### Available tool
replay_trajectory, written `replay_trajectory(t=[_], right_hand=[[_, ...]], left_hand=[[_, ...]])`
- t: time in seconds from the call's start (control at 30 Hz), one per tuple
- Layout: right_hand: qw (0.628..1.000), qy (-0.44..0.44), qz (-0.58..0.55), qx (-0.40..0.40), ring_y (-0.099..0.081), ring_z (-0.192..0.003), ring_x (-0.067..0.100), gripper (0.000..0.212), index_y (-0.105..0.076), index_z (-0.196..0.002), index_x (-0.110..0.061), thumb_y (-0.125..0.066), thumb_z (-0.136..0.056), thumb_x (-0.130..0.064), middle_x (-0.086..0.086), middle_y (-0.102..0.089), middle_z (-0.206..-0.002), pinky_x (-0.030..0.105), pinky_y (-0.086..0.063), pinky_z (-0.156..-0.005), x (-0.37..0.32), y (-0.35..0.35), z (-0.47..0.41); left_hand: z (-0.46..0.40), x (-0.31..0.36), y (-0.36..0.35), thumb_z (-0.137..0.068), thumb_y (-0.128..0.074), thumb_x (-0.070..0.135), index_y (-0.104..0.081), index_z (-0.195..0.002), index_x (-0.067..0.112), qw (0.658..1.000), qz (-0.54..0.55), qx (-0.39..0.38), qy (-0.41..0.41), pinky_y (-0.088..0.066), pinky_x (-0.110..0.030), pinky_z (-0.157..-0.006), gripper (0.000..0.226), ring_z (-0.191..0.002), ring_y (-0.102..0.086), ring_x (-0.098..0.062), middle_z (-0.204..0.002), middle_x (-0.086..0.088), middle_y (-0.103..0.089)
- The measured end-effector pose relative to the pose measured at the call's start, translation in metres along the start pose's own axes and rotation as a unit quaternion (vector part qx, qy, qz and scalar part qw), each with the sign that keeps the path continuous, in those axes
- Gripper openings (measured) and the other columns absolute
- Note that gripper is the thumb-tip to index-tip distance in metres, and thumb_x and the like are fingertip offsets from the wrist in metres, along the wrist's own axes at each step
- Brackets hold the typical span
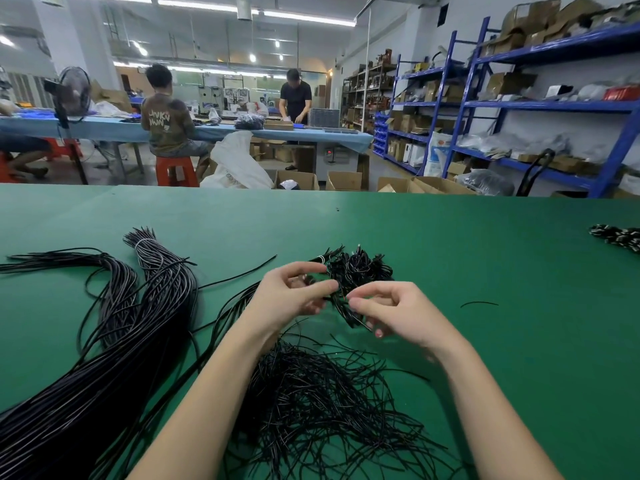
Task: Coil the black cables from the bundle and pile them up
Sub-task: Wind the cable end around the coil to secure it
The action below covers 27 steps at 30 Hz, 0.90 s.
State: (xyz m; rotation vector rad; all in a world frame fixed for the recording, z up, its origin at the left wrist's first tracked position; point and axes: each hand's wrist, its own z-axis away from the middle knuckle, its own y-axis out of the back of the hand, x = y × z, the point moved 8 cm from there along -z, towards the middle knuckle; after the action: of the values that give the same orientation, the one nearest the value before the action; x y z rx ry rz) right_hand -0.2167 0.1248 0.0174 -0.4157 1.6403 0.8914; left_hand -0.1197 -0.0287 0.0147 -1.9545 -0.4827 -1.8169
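1. The table [485,271] has a matt green covering, smooth and even.
2. The long black cables [104,358] along its left edge look plastic-sheathed and glossy, catching pale highlights.
3. The thin loose ties [311,403] near its front edge show a slight sheen.

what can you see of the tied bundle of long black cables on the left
The bundle of long black cables lies flat on the green table, left of both hands, neither touching it. Thin, glossy, plastic-looking strands run from the near left corner to cut ends at the far end, where a pale tie binds them. A few strands stray loose beside it.
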Motion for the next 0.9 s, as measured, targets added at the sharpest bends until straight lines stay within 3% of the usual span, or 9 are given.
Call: replay_trajectory(t=[0.07,0.13,0.23,0.3,0.37,0.5,0.73,0.9], right_hand=[[0.996,-0.018,-0.079,-0.025,-0.065,-0.064,0.008,0.014,-0.077,-0.104,-0.014,-0.076,-0.09,-0.017,-0.004,-0.076,-0.078,0.019,-0.052,-0.056,0.003,-0.009,0.0],[0.991,-0.028,-0.129,-0.028,-0.07,-0.067,0.011,0.014,-0.076,-0.104,-0.012,-0.075,-0.09,-0.014,-0.003,-0.077,-0.08,0.019,-0.054,-0.056,0.005,-0.017,-0.001],[0.984,-0.039,-0.171,-0.024,-0.072,-0.068,0.014,0.014,-0.074,-0.102,-0.01,-0.076,-0.089,-0.013,-0.003,-0.077,-0.081,0.019,-0.054,-0.054,0.011,-0.023,-0.003],[0.982,-0.035,-0.183,0.001,-0.071,-0.066,0.014,0.015,-0.073,-0.102,-0.008,-0.077,-0.087,-0.009,0.001,-0.077,-0.079,0.019,-0.054,-0.054,0.013,-0.022,-0.004],[0.984,-0.019,-0.168,0.054,-0.072,-0.064,0.015,0.014,-0.072,-0.099,-0.007,-0.078,-0.086,-0.006,0.005,-0.076,-0.077,0.021,-0.056,-0.055,0.014,-0.018,-0.007],[0.989,0.029,-0.081,0.124,-0.075,-0.065,0.02,0.011,-0.073,-0.091,-0.014,-0.079,-0.086,-0.007,0.001,-0.076,-0.075,0.028,-0.061,-0.059,0.011,-0.018,-0.01],[0.983,0.033,-0.02,0.178,-0.074,-0.059,0.014,0.013,-0.074,-0.084,-0.02,-0.079,-0.085,-0.008,-0.006,-0.076,-0.071,0.024,-0.059,-0.055,0.01,-0.001,-0.023],[0.975,-0.041,-0.048,0.213,-0.071,-0.058,0.012,0.012,-0.074,-0.097,-0.006,-0.079,-0.086,-0.007,0.002,-0.074,-0.074,0.023,-0.06,-0.057,0.012,0.025,-0.069]], left_hand=[[-0.004,-0.003,0.004,-0.076,-0.085,0.01,-0.068,-0.116,0.01,0.997,0.066,0.029,0.002,-0.056,-0.022,-0.067,0.043,-0.062,-0.064,-0.018,-0.078,-0.008,-0.069],[-0.006,-0.006,0.004,-0.076,-0.085,0.009,-0.064,-0.122,0.011,0.994,0.097,0.047,0.004,-0.056,-0.024,-0.073,0.05,-0.067,-0.067,-0.016,-0.095,-0.012,-0.071],[-0.005,-0.008,0.0,-0.071,-0.086,0.012,-0.06,-0.125,0.011,0.99,0.138,0.038,0.009,-0.056,-0.024,-0.08,0.06,-0.084,-0.073,-0.017,-0.114,-0.019,-0.071],[-0.005,-0.01,-0.004,-0.069,-0.084,0.012,-0.059,-0.124,0.007,0.983,0.185,0.016,0.011,-0.057,-0.021,-0.079,0.06,-0.092,-0.074,-0.019,-0.112,-0.018,-0.073],[-0.006,-0.015,-0.007,-0.079,-0.078,0.003,-0.061,-0.12,0.004,0.977,0.212,0.007,0.02,-0.057,-0.021,-0.08,0.045,-0.096,-0.073,-0.021,-0.109,-0.018,-0.074],[-0.007,-0.029,-0.01,-0.088,-0.069,-0.002,-0.069,-0.104,0.002,0.982,0.177,0.01,0.058,-0.058,-0.024,-0.084,0.017,-0.09,-0.07,-0.021,-0.106,-0.019,-0.073],[-0.009,-0.037,0.001,-0.091,-0.069,0.007,-0.072,-0.099,0.007,0.986,0.131,0.054,0.088,-0.059,-0.024,-0.076,0.009,-0.083,-0.071,-0.02,-0.094,-0.007,-0.076],[-0.008,-0.039,0.0,-0.093,-0.069,0.013,-0.071,-0.106,0.006,0.987,0.116,0.039,0.104,-0.057,-0.024,-0.069,0.014,-0.078,-0.07,-0.017,-0.092,-0.005,-0.077]])
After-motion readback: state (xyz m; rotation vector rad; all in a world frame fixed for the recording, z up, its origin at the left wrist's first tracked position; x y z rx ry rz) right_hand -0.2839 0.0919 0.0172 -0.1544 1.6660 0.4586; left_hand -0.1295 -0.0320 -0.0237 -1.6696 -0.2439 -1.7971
